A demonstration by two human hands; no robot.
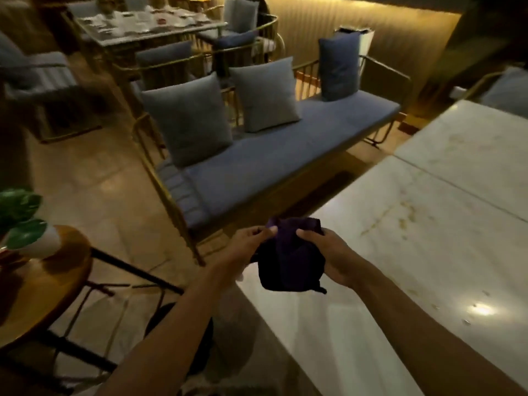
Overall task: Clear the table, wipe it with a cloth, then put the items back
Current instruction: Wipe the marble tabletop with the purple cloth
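Observation:
A dark purple cloth (288, 264) is bunched up between both hands, held just above the near left corner of the pale marble table (423, 230). My left hand (245, 247) pinches the cloth's upper left edge. My right hand (331, 252) grips its right side, thumb on top. Stains and crumbs mark the tabletop, which carries no items in view.
A blue-cushioned bench (257, 172) with three pillows stands left of the table across a narrow gap. A round wooden side table (45, 287) with a potted plant (25, 221) is at the near left. Another table (148, 24) set with dishes stands at the back.

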